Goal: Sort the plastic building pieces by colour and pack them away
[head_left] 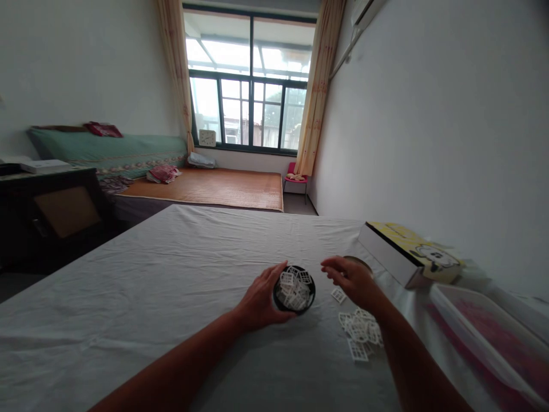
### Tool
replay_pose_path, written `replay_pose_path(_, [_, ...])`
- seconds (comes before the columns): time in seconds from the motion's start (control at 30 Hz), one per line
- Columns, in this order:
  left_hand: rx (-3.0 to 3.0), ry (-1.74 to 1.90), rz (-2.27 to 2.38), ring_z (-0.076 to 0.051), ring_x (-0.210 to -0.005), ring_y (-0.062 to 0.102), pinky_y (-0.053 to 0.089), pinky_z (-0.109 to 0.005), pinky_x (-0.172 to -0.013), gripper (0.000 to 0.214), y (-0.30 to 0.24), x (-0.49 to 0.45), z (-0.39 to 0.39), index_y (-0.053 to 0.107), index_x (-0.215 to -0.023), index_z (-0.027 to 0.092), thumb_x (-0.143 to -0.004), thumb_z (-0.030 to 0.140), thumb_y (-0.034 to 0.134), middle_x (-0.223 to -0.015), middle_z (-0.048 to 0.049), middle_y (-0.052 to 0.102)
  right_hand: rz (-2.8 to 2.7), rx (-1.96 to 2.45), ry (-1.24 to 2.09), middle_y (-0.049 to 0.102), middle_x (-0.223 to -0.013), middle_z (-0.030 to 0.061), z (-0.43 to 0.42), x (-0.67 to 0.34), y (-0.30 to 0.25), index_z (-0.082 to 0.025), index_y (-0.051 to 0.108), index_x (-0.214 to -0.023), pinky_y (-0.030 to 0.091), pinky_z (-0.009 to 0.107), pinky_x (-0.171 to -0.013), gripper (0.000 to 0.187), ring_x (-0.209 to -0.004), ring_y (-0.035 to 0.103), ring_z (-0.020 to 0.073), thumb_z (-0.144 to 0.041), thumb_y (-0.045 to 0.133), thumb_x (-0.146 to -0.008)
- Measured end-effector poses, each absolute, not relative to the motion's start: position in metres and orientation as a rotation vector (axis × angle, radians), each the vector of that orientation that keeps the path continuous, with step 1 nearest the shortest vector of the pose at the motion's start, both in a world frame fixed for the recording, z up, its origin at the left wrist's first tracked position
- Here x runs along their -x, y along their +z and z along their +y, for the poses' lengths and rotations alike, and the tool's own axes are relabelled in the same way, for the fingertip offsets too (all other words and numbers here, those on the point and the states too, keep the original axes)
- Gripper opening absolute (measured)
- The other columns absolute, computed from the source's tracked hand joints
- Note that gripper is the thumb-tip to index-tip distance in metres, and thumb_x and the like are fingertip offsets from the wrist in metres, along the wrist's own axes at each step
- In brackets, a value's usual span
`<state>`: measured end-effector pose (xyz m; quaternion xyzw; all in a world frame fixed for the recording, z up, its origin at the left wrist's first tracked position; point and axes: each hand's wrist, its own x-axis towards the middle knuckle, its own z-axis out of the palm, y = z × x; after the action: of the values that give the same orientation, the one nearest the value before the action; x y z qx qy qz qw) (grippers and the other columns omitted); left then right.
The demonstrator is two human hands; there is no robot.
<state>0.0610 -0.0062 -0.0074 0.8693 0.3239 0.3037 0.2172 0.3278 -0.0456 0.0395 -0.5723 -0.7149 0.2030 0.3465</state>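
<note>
My left hand (263,294) is wrapped around the left side of a round dark-rimmed container (313,300), thumb near its front and fingers behind. Inside lies a heap of small white plastic lattice pieces (294,289), shaped like window frames. To the right of the container, my right hand (351,280) hovers over the cloth, fingers loosely curved, partly apart, with nothing visible in them. A round brownish-gold disc (360,262), perhaps a lid, is partly hidden behind that hand. One loose lattice piece (338,295) lies below its fingers, and a pile of lattice pieces (360,329) sits beside my right forearm.
A white cloth (171,274) covers the table. At the right stand a yellow-and-white box (398,252) with a cartoon print and a clear plastic tub (480,337) with pinkish contents. Beyond are a bed (223,186), a dark cabinet (47,212) and a window.
</note>
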Motion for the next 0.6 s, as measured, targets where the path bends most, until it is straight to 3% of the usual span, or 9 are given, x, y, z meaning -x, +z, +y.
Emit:
replay_pose_path(0.13, [-2.351, 0.802, 0.912, -0.031, -0.131, 0.038, 0.031, -0.045, -0.111, 0.113, -0.01, -0.057, -0.002, 0.018, -0.147, 0.022, -0.056, 0.039, 0.083, -0.143, -0.0126, 0.041, -2.079, 1.846, 0.597, 0.063, -0.122, 0.0131, -0.061, -0.386, 0.042, -0.02, 0.063, -0.117, 0.044, 0.041, -0.097, 0.066, -0.11, 0.059, 0.03, -0.048, 0.076, -0.06])
replay_pose_path(0.23, [-2.344, 0.769, 0.902, -0.031, -0.132, 0.037, 0.03, -0.046, -0.111, 0.112, -0.013, -0.056, 0.001, 0.017, -0.147, 0.021, -0.057, 0.039, 0.082, -0.143, -0.0132, 0.04, -2.096, 2.009, 0.66, 0.054, -0.134, 0.016, -0.073, -0.397, 0.038, -0.018, 0.055, -0.129, 0.037, 0.041, -0.104, 0.088, -0.122, 0.05, 0.0329, -0.042, 0.082, -0.049])
replay_pose_path(0.37, [-2.351, 0.76, 0.896, -0.031, -0.133, 0.036, 0.031, -0.045, -0.111, 0.109, -0.013, -0.056, 0.002, 0.02, -0.147, 0.021, -0.058, 0.04, 0.081, -0.144, -0.0136, 0.038, -2.167, 2.045, 0.655, 0.048, -0.14, 0.0148, -0.093, -0.388, 0.024, -0.02, 0.051, -0.134, 0.03, 0.042, -0.109, 0.099, -0.129, 0.042, 0.0349, -0.036, 0.085, -0.042])
replay_pose_path(0.5, [-2.363, 0.762, 0.882, -0.03, -0.132, 0.037, 0.032, -0.043, -0.111, 0.107, -0.013, -0.057, 0.002, 0.022, -0.146, 0.021, -0.059, 0.041, 0.08, -0.144, -0.0127, 0.038, -2.073, 2.203, 0.524, 0.04, -0.145, 0.0161, -0.118, -0.386, 0.004, -0.019, 0.04, -0.142, 0.032, 0.049, -0.107, 0.11, -0.132, 0.034, 0.0391, -0.043, 0.084, -0.043])
replay_pose_path(0.6, [-2.371, 0.767, 0.866, -0.029, -0.133, 0.036, 0.031, -0.042, -0.112, 0.105, -0.014, -0.058, 0.002, 0.022, -0.146, 0.021, -0.06, 0.04, 0.08, -0.145, -0.0121, 0.037, -2.057, 2.069, 0.429, 0.047, -0.141, 0.0136, -0.117, -0.381, -0.005, -0.02, 0.042, -0.14, 0.033, 0.045, -0.106, 0.1, -0.129, 0.04, 0.0348, -0.046, 0.079, -0.052])
